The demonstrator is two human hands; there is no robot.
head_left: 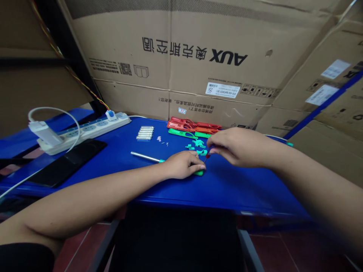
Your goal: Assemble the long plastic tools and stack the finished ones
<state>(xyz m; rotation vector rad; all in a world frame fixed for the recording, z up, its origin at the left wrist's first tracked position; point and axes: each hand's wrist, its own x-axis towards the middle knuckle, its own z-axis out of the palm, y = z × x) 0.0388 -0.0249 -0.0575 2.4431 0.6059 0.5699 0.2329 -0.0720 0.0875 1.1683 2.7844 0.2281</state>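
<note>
My left hand (180, 165) is closed on a green-handled tool, pressed low against the blue table. Its silver metal rod (146, 156) sticks out to the left and its green end (200, 173) shows under my fingertips. My right hand (235, 147) pinches a small screwdriver with a red collar (208, 155). The thin shaft slants down to the green handle beside my left thumb; whether the tip sits in a screw is too small to tell. Several small teal plastic pieces (199, 143) lie just behind my hands.
Behind lie red plastic shells (181, 124) and green shells (181, 133). Silver cylinders (145, 133) stand in a row near tiny pink bits (159, 138). At left are a white power strip (85, 132) and a black phone-like slab (68, 162). Large cardboard (181, 68) walls the back.
</note>
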